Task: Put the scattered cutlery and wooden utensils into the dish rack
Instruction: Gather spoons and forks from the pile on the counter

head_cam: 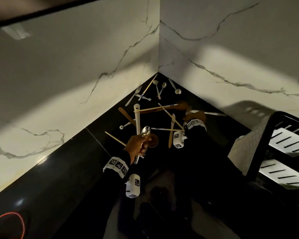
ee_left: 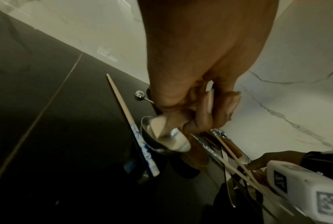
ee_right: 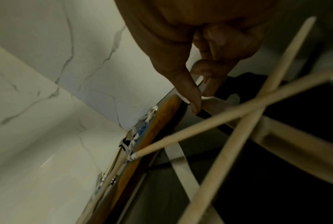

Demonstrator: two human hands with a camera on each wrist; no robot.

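Cutlery and wooden utensils lie crossed in the corner of a black counter (head_cam: 76, 169). My left hand (head_cam: 141, 144) is raised over the heap and grips a metal spoon (head_cam: 145, 131), bowl up; the left wrist view shows its fingers (ee_left: 205, 115) curled round the spoon (ee_left: 161, 136). Farther right, my right hand (head_cam: 194, 116) is down among the pieces and holds a metal fork (head_cam: 188, 109), tines up. In the right wrist view its thumb (ee_right: 192, 94) pinches a pale handle behind crossed chopsticks (ee_right: 238, 109). The black dish rack (head_cam: 259, 152) stands at the right.
On the counter lie a white spatula (head_cam: 137, 118), a wooden spatula (head_cam: 126, 116), a wooden spoon (head_cam: 179, 106), a wooden knife (head_cam: 171, 131), several chopsticks, and forks and spoons (head_cam: 160, 88) near the corner. Marble walls (head_cam: 76, 66) close two sides. A quilted mat (head_cam: 245, 147) lies under the rack.
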